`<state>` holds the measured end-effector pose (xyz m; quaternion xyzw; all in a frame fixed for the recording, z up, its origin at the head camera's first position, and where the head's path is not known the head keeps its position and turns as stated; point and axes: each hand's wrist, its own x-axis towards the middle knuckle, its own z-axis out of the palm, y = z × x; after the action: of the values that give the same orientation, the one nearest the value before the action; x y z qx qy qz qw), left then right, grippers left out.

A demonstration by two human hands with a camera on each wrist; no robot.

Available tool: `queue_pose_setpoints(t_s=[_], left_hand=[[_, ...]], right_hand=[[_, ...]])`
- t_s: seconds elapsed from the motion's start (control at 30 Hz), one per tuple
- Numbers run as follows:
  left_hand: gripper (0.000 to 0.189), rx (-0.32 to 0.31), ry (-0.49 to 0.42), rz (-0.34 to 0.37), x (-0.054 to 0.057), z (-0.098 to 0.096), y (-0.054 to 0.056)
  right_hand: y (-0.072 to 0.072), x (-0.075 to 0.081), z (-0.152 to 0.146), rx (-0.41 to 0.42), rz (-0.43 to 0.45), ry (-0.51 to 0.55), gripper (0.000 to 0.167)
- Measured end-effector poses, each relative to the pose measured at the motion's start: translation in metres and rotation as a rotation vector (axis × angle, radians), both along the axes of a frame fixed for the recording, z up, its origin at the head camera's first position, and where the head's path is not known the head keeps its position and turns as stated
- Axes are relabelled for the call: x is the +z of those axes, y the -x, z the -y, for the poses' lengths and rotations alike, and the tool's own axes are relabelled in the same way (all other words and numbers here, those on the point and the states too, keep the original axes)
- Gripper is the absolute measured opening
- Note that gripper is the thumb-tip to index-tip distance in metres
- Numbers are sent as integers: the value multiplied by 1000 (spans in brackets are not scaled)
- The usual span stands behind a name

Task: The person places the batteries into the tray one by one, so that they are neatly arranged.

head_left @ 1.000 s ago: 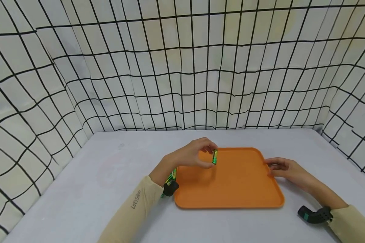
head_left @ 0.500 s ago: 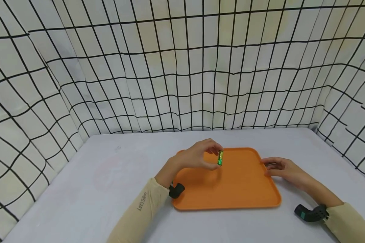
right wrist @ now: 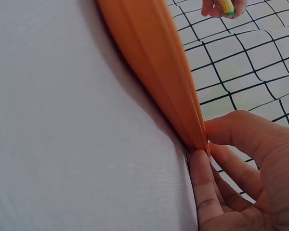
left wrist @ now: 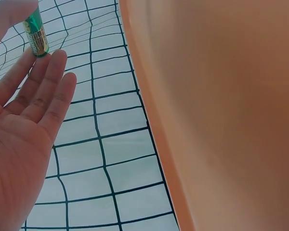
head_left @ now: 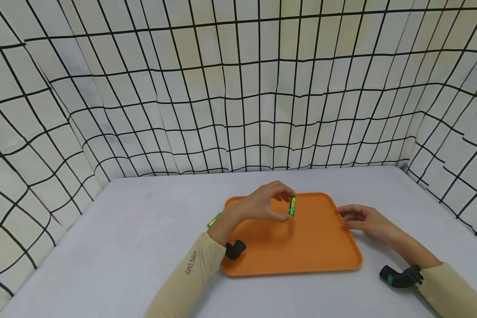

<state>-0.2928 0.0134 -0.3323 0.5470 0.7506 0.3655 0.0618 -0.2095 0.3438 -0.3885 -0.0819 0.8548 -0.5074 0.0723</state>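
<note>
Between thumb and fingertips, my left hand (head_left: 260, 204) pinches a small green and gold battery (head_left: 292, 206) upright over the orange tray (head_left: 314, 247). In the left wrist view the battery (left wrist: 36, 34) shows a gold band with print too small to read, and its upper end is behind the thumb. On the tray's right side, my right hand (head_left: 363, 221) grips the rim; the right wrist view has its thumb and fingers on either side of the tray edge (right wrist: 159, 62). Part of the tray's left side is hidden behind my left forearm.
A green and yellow thing (head_left: 213, 220), mostly hidden by my left wrist, lies just left of the tray. The white table (head_left: 83, 256) extends around the tray. White walls with a black grid (head_left: 242, 110) stand behind and at both sides.
My left hand has moved slightly right over the tray with the battery. My right hand keeps its grip on the rim. The whole view has shifted a little.
</note>
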Motion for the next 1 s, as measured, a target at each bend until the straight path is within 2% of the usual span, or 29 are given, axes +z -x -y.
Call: queue_pose_setpoints(t_s=[0.23, 0.43, 0.73, 1.0], left_hand=[[50, -8, -2, 23, -7, -12, 3], [50, -10, 0, 6, -13, -18, 4], [50, 4, -8, 11, -15, -29, 6], [50, -20, -4, 3, -17, -40, 6]], right_hand=[[0, 0, -3, -10, 2, 0, 55], [2, -3, -2, -2, -9, -11, 53], [3, -4, -3, -40, -6, -9, 53], [4, -5, 1, -53, -7, -16, 52]])
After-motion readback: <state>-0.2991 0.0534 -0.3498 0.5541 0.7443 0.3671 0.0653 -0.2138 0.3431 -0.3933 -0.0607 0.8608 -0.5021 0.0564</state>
